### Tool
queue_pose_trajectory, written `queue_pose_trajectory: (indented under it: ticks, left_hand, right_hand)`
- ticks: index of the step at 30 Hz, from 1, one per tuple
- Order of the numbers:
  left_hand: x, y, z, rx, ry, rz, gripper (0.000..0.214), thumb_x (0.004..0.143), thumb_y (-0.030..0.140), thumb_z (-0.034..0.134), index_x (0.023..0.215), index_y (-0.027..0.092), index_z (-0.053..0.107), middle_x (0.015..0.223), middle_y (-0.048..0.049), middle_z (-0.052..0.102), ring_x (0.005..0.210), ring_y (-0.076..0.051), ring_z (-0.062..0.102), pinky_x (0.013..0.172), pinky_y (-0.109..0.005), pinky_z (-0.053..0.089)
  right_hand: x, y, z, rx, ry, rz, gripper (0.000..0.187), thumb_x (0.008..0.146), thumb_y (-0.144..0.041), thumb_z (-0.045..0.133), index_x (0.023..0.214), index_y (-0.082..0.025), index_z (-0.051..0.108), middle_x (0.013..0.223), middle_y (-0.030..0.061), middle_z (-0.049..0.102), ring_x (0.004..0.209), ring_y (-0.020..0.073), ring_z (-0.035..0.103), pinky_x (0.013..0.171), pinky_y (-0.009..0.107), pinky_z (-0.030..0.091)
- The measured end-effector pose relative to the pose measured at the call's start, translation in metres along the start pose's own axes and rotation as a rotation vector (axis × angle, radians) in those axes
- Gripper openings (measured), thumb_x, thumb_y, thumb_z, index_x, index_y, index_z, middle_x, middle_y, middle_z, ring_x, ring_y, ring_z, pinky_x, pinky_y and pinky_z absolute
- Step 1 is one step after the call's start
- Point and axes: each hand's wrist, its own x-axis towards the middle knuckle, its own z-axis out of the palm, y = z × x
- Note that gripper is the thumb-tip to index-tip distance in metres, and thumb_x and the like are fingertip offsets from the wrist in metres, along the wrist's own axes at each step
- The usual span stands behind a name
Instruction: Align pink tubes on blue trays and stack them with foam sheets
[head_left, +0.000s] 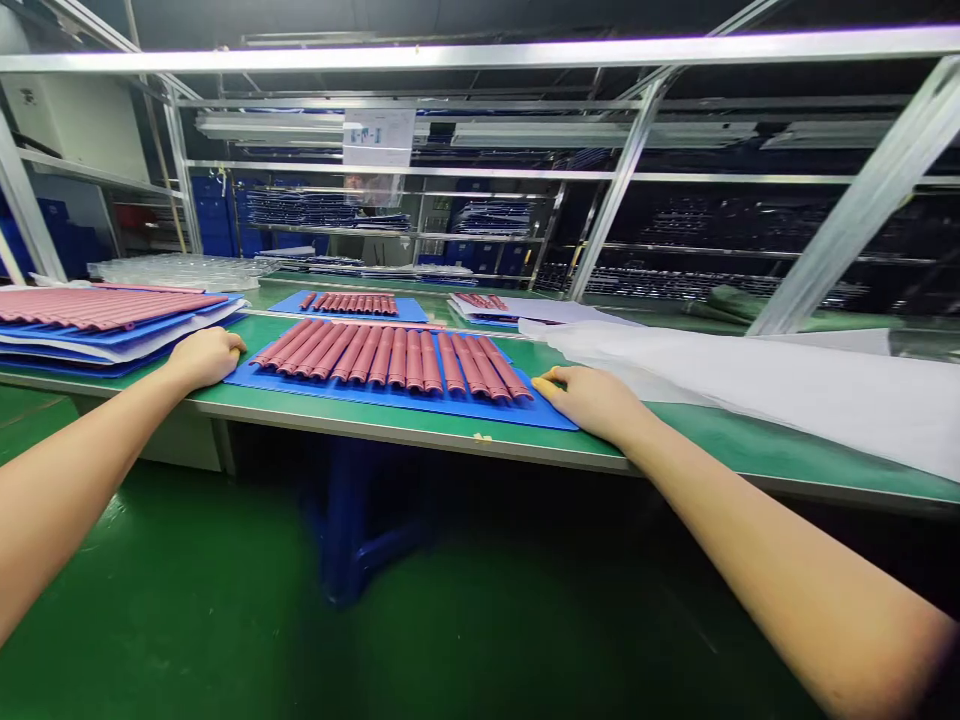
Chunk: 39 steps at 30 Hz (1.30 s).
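Bright white light comes from 3 fluorescent tube lights [270, 126] under the overhead frame, leaving only soft shadows on the green workbench [420, 425]. The white plastic sheet [757, 385] glares slightly, and the racks [720, 230] behind sit dim and hard to read. Wide-angle distortion tilts the aluminium uprights [870, 190] at the edges and stretches the right forearm [795, 570], while the blue bench leg [345, 530] looks blurred.

Glossy green floor [150, 620], aluminium shelving frames [619, 190] overhead, fluorescent tube lights [600, 133], stacked blue plastic bins [214, 215], dark racks [697, 215] beyond
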Motion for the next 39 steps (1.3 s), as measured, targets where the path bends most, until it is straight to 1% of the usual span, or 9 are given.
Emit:
queue_pose_trajectory:
  ticks: [3, 5, 8, 14, 21, 25, 30, 33, 39]
  left_hand:
    - [-0.001, 0.0, 0.0, 0.014, -0.022, 0.008, 0.056, 0.095, 0.03, 0.04, 0.132, 0.023, 0.082, 0.139, -0.0076, 0.078, 0.122, -0.026, 0.074, 0.098, -0.029, 0.057]
    - [-0.002, 0.0, 0.0, 0.025, -0.03, 0.007, 0.057, 0.096, 0.029, 0.039, 0.134, 0.021, 0.081, 0.14, -0.0086, 0.077, 0.122, -0.027, 0.073, 0.098, -0.03, 0.058]
    - [-0.002, 0.0, -0.001, 0.041, -0.046, 0.009, 0.058, 0.098, 0.029, 0.036, 0.136, 0.02, 0.079, 0.142, -0.0111, 0.076, 0.126, -0.028, 0.072, 0.101, -0.033, 0.057]
    - [-0.003, 0.0, -0.002, 0.05, -0.068, 0.011, 0.061, 0.098, 0.027, 0.034, 0.139, 0.019, 0.078, 0.146, -0.0115, 0.074, 0.13, -0.031, 0.071, 0.102, -0.035, 0.057]
    - [-0.002, -0.002, 0.001, 0.05, -0.048, 0.001, 0.059, 0.096, 0.031, 0.038, 0.136, 0.022, 0.08, 0.142, -0.0086, 0.076, 0.127, -0.031, 0.072, 0.098, -0.034, 0.058]
    - [-0.002, -0.002, 0.0, 0.045, -0.054, 0.008, 0.06, 0.094, 0.03, 0.037, 0.135, 0.021, 0.08, 0.14, -0.0101, 0.077, 0.125, -0.032, 0.074, 0.099, -0.036, 0.058]
    - [-0.002, -0.003, -0.001, 0.021, -0.057, 0.012, 0.061, 0.092, 0.029, 0.039, 0.135, 0.019, 0.081, 0.139, -0.0125, 0.077, 0.125, -0.035, 0.074, 0.1, -0.039, 0.059]
    - [-0.002, -0.003, 0.0, 0.017, -0.052, 0.01, 0.06, 0.093, 0.03, 0.04, 0.135, 0.019, 0.081, 0.14, -0.0132, 0.077, 0.125, -0.035, 0.074, 0.1, -0.039, 0.059]
    - [-0.002, -0.001, 0.001, -0.007, -0.037, 0.012, 0.058, 0.096, 0.027, 0.038, 0.134, 0.019, 0.081, 0.141, -0.0124, 0.077, 0.126, -0.033, 0.072, 0.101, -0.037, 0.057]
  right_hand:
    - [-0.004, -0.002, -0.001, 0.008, -0.052, 0.046, 0.048, 0.105, -0.041, 0.046, 0.13, -0.017, 0.079, 0.128, 0.0148, 0.08, 0.119, 0.032, 0.074, 0.098, 0.038, 0.056]
    - [-0.006, -0.004, -0.002, 0.009, -0.048, 0.043, 0.05, 0.105, -0.042, 0.044, 0.131, -0.018, 0.079, 0.131, 0.0144, 0.079, 0.121, 0.0319, 0.074, 0.099, 0.038, 0.056]
    - [-0.007, -0.005, -0.001, -0.001, -0.042, 0.049, 0.049, 0.105, -0.041, 0.046, 0.132, -0.02, 0.08, 0.129, 0.0131, 0.08, 0.119, 0.0312, 0.074, 0.099, 0.037, 0.056]
    - [-0.006, -0.002, 0.001, 0.003, -0.027, 0.037, 0.046, 0.105, -0.043, 0.047, 0.129, -0.021, 0.081, 0.121, 0.0117, 0.082, 0.115, 0.0299, 0.075, 0.095, 0.035, 0.056]
    - [-0.011, -0.007, -0.002, 0.03, -0.056, 0.074, 0.046, 0.107, -0.041, 0.047, 0.132, -0.019, 0.078, 0.131, 0.0123, 0.08, 0.12, 0.0304, 0.074, 0.1, 0.036, 0.055]
    - [-0.012, -0.008, -0.001, 0.043, -0.044, 0.077, 0.044, 0.107, -0.042, 0.049, 0.129, -0.021, 0.08, 0.128, 0.0108, 0.081, 0.12, 0.0296, 0.074, 0.099, 0.035, 0.055]
    - [-0.012, -0.007, 0.0, 0.046, -0.036, 0.063, 0.045, 0.106, -0.042, 0.049, 0.129, -0.02, 0.08, 0.13, 0.0121, 0.08, 0.121, 0.0311, 0.074, 0.1, 0.036, 0.056]
    - [-0.011, -0.007, -0.001, 0.041, -0.036, 0.06, 0.045, 0.106, -0.041, 0.048, 0.128, -0.02, 0.08, 0.126, 0.0121, 0.081, 0.118, 0.0309, 0.074, 0.098, 0.037, 0.056]
    - [-0.01, -0.006, -0.002, 0.022, -0.033, 0.048, 0.046, 0.106, -0.041, 0.048, 0.129, -0.02, 0.081, 0.126, 0.0123, 0.081, 0.117, 0.0304, 0.075, 0.098, 0.036, 0.056]
